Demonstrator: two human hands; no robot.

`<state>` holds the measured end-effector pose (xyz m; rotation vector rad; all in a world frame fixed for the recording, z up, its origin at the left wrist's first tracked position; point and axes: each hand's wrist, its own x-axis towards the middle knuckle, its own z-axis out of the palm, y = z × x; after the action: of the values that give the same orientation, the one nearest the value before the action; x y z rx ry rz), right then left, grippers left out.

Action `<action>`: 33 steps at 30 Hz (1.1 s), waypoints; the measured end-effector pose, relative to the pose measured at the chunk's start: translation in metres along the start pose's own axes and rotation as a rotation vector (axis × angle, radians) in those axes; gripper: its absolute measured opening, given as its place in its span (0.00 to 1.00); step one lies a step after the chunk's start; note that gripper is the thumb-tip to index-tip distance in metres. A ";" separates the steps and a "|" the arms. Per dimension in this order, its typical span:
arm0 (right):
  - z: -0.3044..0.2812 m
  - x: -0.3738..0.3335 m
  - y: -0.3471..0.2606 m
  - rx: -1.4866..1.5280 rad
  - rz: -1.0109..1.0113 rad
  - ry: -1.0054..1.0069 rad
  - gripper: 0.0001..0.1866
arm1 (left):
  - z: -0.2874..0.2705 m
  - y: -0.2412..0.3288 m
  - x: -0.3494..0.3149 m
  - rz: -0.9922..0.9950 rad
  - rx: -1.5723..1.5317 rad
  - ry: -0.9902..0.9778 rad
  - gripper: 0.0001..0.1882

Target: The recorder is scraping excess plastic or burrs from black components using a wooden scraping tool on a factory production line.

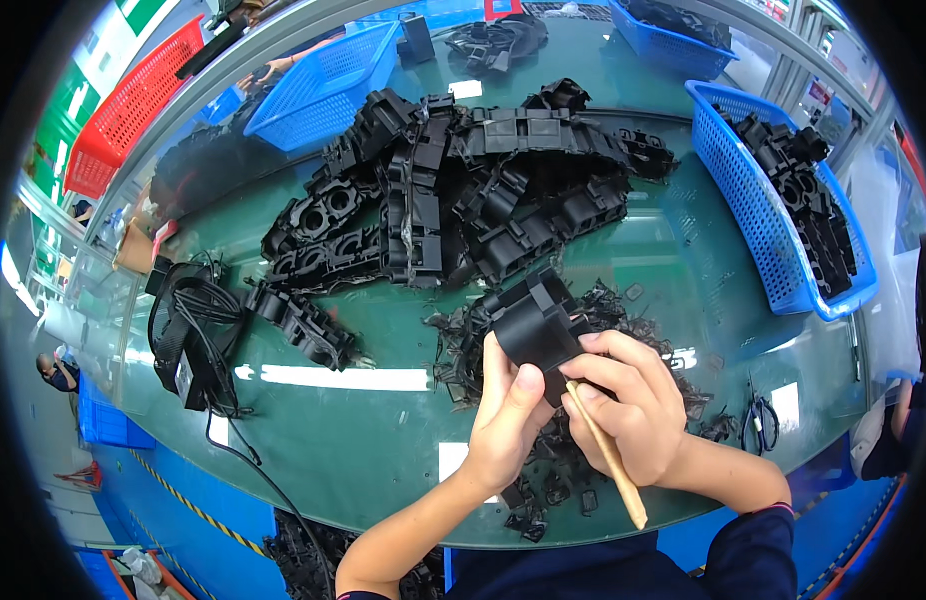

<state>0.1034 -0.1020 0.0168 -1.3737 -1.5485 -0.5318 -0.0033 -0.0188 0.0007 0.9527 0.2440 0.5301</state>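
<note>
Over the front middle of the green table, my left hand (505, 425) is closed round a black moulded plastic part (535, 325) with a rounded, hollow shape. My right hand (635, 400) grips a tool with a tan, tapering handle (611, 462), its tip end at the part's lower edge. The right fingertips also touch the side of the part. The working tip of the tool is hidden. Beneath both hands lies a heap of small black plastic scraps (463, 345). Beyond them is a large pile of similar black moulded parts (413, 215).
A blue basket (783, 290) of black parts stands at right, another blue basket (323, 85) at the back left. Pliers (758, 420) lie right of my hands. A black device with a coiled cable (188, 340) sits left; its cord runs over the table's front edge.
</note>
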 end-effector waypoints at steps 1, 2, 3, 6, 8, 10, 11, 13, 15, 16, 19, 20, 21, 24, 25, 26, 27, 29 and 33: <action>0.001 -0.001 -0.001 -0.018 -0.017 0.004 0.12 | -0.001 -0.001 -0.001 -0.005 0.001 0.004 0.28; -0.002 0.001 -0.002 0.014 0.043 -0.057 0.13 | -0.001 -0.002 0.000 -0.002 -0.023 0.011 0.27; -0.003 0.002 -0.002 0.055 0.069 -0.056 0.13 | -0.003 -0.003 0.001 -0.006 -0.057 -0.004 0.27; -0.006 0.007 0.001 0.144 0.122 -0.047 0.13 | -0.005 -0.004 0.003 -0.022 -0.113 -0.038 0.26; -0.007 0.008 0.001 0.154 0.129 -0.063 0.13 | -0.005 -0.002 0.002 -0.030 -0.110 -0.044 0.26; -0.009 0.009 0.000 0.178 0.156 -0.074 0.13 | -0.004 -0.001 0.002 -0.027 -0.103 -0.048 0.26; -0.010 0.011 -0.001 0.196 0.179 -0.078 0.13 | -0.005 -0.001 0.002 -0.021 -0.098 -0.048 0.26; -0.011 0.012 -0.002 0.216 0.212 -0.084 0.12 | -0.005 -0.001 0.003 -0.005 -0.073 -0.038 0.27; -0.011 0.014 -0.003 0.218 0.231 -0.090 0.10 | -0.005 -0.001 0.005 0.011 -0.033 -0.019 0.27; -0.012 0.014 -0.004 0.210 0.230 -0.092 0.10 | -0.005 0.000 0.005 0.014 -0.029 -0.020 0.27; -0.012 0.013 -0.005 0.191 0.226 -0.096 0.10 | -0.003 0.001 0.003 0.022 -0.006 -0.010 0.28; -0.012 0.013 -0.005 0.189 0.225 -0.095 0.10 | -0.002 0.000 0.002 0.027 0.009 0.001 0.29; -0.012 0.013 -0.005 0.188 0.223 -0.094 0.10 | -0.001 0.000 0.002 0.032 0.024 0.012 0.30; -0.010 0.010 -0.004 0.184 0.220 -0.081 0.10 | 0.001 -0.004 0.002 0.095 0.073 0.020 0.31; -0.008 0.007 -0.003 0.168 0.205 -0.068 0.10 | 0.002 -0.005 0.002 0.112 0.085 0.017 0.31; -0.005 0.004 -0.003 0.152 0.189 -0.054 0.10 | 0.003 -0.006 0.001 0.128 0.096 0.015 0.31; -0.003 0.002 -0.003 0.135 0.174 -0.041 0.11 | 0.003 -0.007 0.000 0.145 0.107 0.012 0.31; -0.001 0.002 -0.004 -0.014 0.074 -0.042 0.10 | 0.000 -0.010 0.002 0.180 0.134 0.004 0.31; -0.001 -0.001 -0.006 -0.218 -0.077 -0.039 0.11 | -0.005 -0.011 0.005 0.200 0.118 -0.077 0.28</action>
<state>0.0979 -0.1050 0.0185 -1.5005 -1.6170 -0.7429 0.0025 -0.0179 -0.0110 1.1168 0.1115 0.6668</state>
